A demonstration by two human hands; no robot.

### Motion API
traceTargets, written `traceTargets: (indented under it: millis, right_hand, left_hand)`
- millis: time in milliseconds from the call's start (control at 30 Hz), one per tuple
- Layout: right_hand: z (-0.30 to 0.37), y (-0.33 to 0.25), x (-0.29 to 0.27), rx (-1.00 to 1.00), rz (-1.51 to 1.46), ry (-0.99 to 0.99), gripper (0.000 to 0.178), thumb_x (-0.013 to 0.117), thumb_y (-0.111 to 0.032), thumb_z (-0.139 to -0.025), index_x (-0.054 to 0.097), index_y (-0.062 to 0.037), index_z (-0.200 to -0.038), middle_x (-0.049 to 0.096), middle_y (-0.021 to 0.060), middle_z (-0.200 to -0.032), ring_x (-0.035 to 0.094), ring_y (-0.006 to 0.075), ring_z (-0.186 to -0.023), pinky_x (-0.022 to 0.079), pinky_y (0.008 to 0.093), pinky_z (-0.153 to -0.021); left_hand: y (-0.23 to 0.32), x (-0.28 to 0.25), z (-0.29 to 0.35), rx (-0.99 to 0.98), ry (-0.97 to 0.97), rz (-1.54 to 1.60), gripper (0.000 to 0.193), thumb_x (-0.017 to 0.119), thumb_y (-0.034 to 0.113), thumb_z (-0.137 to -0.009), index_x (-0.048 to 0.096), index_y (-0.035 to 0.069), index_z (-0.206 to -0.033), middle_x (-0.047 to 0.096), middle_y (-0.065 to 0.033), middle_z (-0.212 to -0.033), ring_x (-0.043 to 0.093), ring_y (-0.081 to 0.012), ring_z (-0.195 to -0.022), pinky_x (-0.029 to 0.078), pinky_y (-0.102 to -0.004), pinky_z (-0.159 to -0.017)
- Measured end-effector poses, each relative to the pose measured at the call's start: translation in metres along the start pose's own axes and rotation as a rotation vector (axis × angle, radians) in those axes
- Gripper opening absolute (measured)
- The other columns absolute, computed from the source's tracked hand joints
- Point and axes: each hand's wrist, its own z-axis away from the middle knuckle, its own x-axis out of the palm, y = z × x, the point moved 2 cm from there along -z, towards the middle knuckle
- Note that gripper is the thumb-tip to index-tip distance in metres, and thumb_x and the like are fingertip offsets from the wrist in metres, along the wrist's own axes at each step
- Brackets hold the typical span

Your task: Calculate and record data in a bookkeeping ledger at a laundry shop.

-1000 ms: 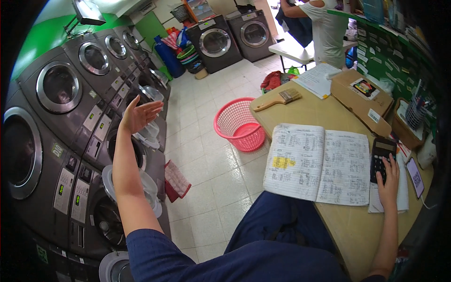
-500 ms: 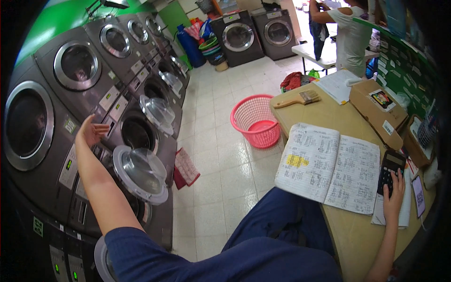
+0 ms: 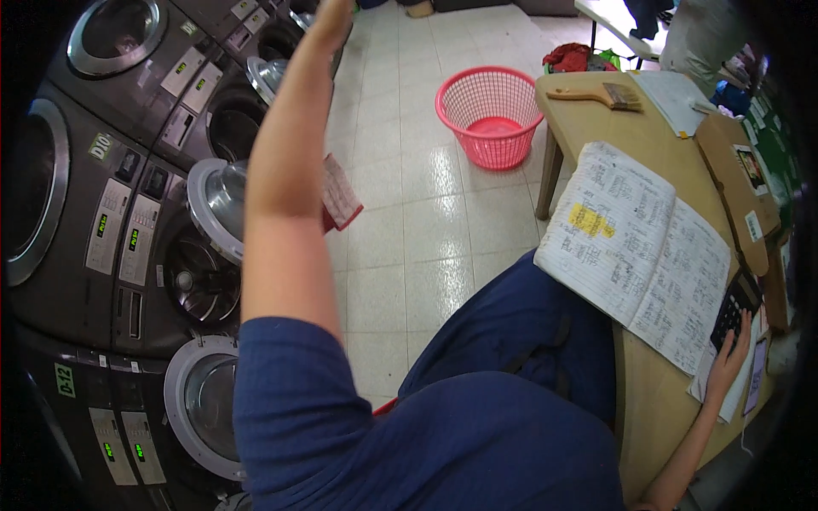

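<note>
My left arm is raised up and forward past the washing machines. Only the edge of my left hand [image 3: 336,12] shows at the top of the picture, and its fingers are out of sight. At the right, my right hand [image 3: 727,362] rests with fingers stretched over a black calculator [image 3: 741,298], gripping nothing. The calculator lies at the right edge of an open notebook [image 3: 630,243] full of handwriting, one part marked in yellow. A phone [image 3: 755,375] lies just right of my right hand.
The beige table [image 3: 648,375] also bears a paintbrush [image 3: 622,96], papers [image 3: 673,95] and a cardboard box [image 3: 728,187]. A pink basket [image 3: 490,119] and a red-white cloth [image 3: 341,196] are on the floor. Stacked machines with round doors [image 3: 209,404] line the left; a person [image 3: 703,43] stands beyond the table.
My left hand has swung up and right, from before the machines to the top edge. The view has turned downward and left. My right hand stays on the calculator.
</note>
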Motion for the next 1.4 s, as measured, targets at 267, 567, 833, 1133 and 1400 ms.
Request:
traceTargets:
  millis: [267, 567, 833, 1133, 1400]
  right_hand:
    - [-0.001, 0.009, 0.006, -0.035, 0.028, -0.017, 0.045, 0.035, -0.025, -0.11, 0.045, -0.0001, -0.147, 0.044, 0.0166, -0.154, 0.037, 0.0319, -0.144, 0.025, 0.0424, -0.12]
    - [-0.002, 0.019, 0.003, -0.052, 0.088, -0.052, 0.045, 0.035, -0.025, -0.11, 0.045, 0.0012, -0.146, 0.044, 0.0165, -0.153, 0.037, 0.0324, -0.144, 0.025, 0.0443, -0.12]
    - [-0.002, 0.037, 0.005, -0.047, 0.103, -0.06, 0.045, 0.037, -0.026, -0.11, 0.047, 0.0007, -0.145, 0.045, 0.0162, -0.153, 0.037, 0.0309, -0.143, 0.023, 0.0411, -0.12]
    - [0.001, 0.009, 0.009, 0.054, 0.123, -0.056, 0.046, 0.034, -0.029, -0.11, 0.046, -0.0024, -0.146, 0.04, 0.0161, -0.156, 0.033, 0.0334, -0.146, 0.024, 0.047, -0.12]
    - [0.01, 0.005, 0.007, 0.143, 0.072, -0.031, 0.045, 0.033, -0.028, -0.11, 0.046, -0.0021, -0.145, 0.038, 0.0153, -0.157, 0.033, 0.0333, -0.146, 0.024, 0.0472, -0.121]
  left_hand:
    - [-0.143, 0.068, 0.108, -0.502, -0.332, 0.34, 0.067, 0.025, 0.056, -0.103, 0.053, 0.013, -0.146, 0.044, -0.007, -0.157, 0.021, -0.0248, -0.153, 0.003, -0.0397, -0.124]
    - [-0.273, -0.019, 0.248, -0.914, -0.196, 0.348, 0.072, 0.026, 0.058, -0.102, 0.052, 0.007, -0.146, 0.041, -0.0082, -0.158, 0.021, -0.0258, -0.153, 0.004, -0.0395, -0.125]
    - [-0.298, -0.158, 0.389, -1.212, 0.013, 0.298, 0.074, 0.033, 0.06, -0.101, 0.058, 0.002, -0.139, 0.043, -0.0116, -0.156, 0.025, -0.0266, -0.15, 0.008, -0.0384, -0.124]
    - [-0.242, -0.264, 0.495, -1.338, 0.292, 0.116, 0.073, 0.041, 0.066, -0.096, 0.069, 0.005, -0.124, 0.063, -0.0056, -0.13, 0.046, -0.0196, -0.125, 0.022, -0.0415, -0.115]
    - [-0.142, -0.337, 0.477, -1.604, 0.254, -0.198, 0.078, 0.033, 0.073, -0.093, 0.071, 0.012, -0.123, 0.053, -0.0131, -0.143, 0.043, -0.0326, -0.135, 0.022, -0.0541, -0.116]
